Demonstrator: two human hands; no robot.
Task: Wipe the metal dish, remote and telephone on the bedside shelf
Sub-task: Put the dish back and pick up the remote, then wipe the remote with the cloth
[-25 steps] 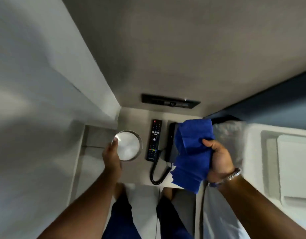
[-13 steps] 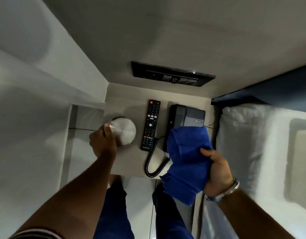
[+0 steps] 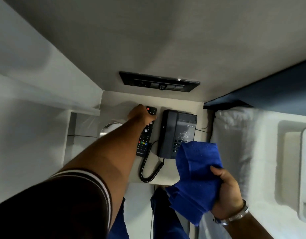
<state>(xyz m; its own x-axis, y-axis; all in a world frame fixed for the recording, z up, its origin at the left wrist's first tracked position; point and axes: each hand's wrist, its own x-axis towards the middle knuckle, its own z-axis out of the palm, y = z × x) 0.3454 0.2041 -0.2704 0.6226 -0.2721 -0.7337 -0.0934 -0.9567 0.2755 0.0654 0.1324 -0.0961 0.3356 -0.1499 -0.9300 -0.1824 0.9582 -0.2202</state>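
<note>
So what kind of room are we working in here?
Likely a hotel bedroom: a corded telephone and TV remote sit on a bedside shelf under a wall switch panel, with white bedding alongside.

The left hand (image 3: 142,115) lies over the upper end of the slim black remote (image 3: 145,135) on the pale bedside shelf (image 3: 179,104). The right hand (image 3: 229,192) grips a bunched blue cloth (image 3: 195,175) over the near corner of the black corded telephone (image 3: 174,133). The round metal dish (image 3: 107,129) sits partly hidden behind the left forearm.
</note>
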